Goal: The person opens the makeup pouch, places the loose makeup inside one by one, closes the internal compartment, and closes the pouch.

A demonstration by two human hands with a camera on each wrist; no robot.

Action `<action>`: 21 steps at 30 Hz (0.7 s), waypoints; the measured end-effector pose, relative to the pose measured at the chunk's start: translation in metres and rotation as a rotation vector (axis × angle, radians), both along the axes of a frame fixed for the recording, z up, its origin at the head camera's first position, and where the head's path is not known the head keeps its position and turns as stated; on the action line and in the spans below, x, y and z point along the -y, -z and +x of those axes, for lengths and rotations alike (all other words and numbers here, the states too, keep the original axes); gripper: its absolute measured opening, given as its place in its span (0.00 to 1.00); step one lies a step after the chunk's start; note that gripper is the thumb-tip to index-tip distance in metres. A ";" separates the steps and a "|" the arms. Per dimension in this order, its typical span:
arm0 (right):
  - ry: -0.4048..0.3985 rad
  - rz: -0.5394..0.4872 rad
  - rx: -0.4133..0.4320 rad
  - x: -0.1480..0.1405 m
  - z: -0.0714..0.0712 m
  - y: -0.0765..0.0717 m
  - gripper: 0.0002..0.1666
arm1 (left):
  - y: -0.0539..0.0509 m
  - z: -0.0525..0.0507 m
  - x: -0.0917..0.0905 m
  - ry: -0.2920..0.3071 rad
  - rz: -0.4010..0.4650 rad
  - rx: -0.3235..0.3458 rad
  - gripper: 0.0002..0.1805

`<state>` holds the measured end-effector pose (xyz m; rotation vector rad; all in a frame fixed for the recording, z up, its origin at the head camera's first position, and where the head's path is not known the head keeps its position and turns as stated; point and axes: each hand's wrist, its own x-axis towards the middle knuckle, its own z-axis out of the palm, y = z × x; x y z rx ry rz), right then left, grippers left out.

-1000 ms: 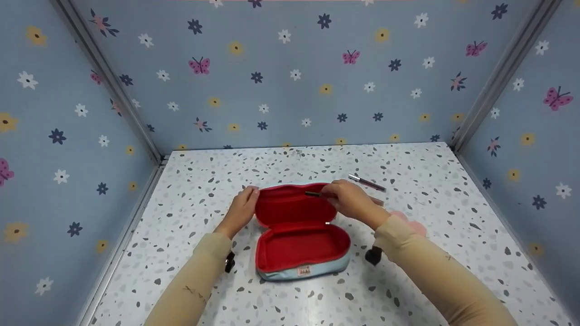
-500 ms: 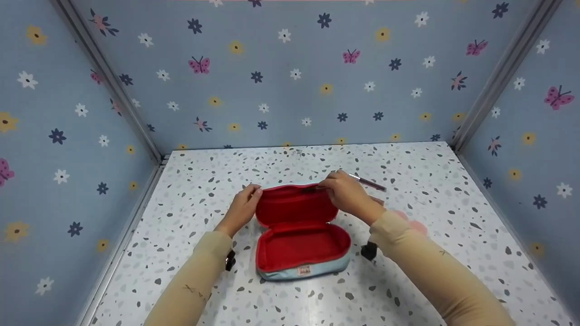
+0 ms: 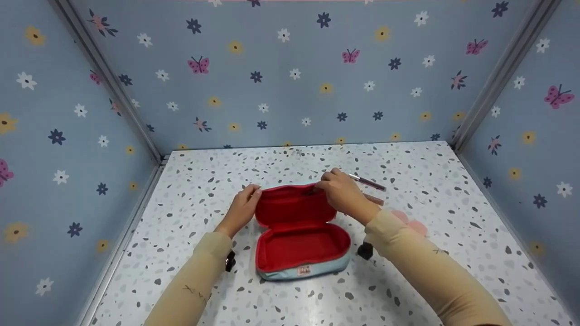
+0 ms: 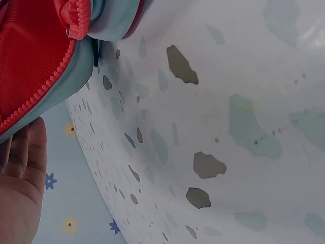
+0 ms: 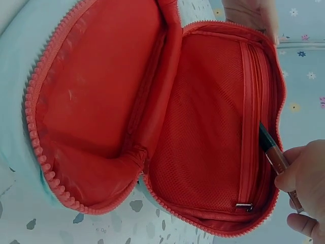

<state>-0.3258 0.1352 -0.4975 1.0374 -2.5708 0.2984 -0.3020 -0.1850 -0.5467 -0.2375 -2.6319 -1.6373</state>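
Observation:
A light-blue zip pouch with red lining lies unzipped on the table, its lid raised at the back. My left hand holds the lid's left edge; in the left wrist view its fingers lie against the lid's outside. At the lid's upper right is my right hand. It pinches a lip gloss tube with a black cap and brownish-pink body. The tube slants cap-first at the slit of the zipped mesh pocket inside the lid; the cap's tip meets the pocket opening. The pouch's bottom half shows bare lining.
Right of the pouch lie a slim tube with a silver end and a brownish-pink stick-like item. Two pink round pads sit beside the right sleeve. Patterned panels wall the speckled table at the back and sides.
My right hand has moved slightly up and left, bringing the lip gloss from in front of the lid to its upper pocket. The left hand has stayed at the lid's edge.

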 end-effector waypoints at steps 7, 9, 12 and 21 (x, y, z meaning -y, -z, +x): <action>-0.004 0.028 0.088 0.005 0.003 0.000 0.16 | -0.001 -0.001 -0.001 -0.008 -0.009 0.003 0.17; -0.012 0.038 0.094 0.006 0.005 0.000 0.18 | -0.001 -0.001 -0.001 -0.008 -0.006 0.002 0.17; -0.031 0.053 0.085 0.008 0.007 0.001 0.18 | -0.001 -0.001 -0.001 -0.007 -0.003 -0.005 0.17; -0.040 0.047 0.120 0.016 0.011 0.007 0.20 | 0.000 0.000 -0.001 -0.005 -0.011 -0.010 0.18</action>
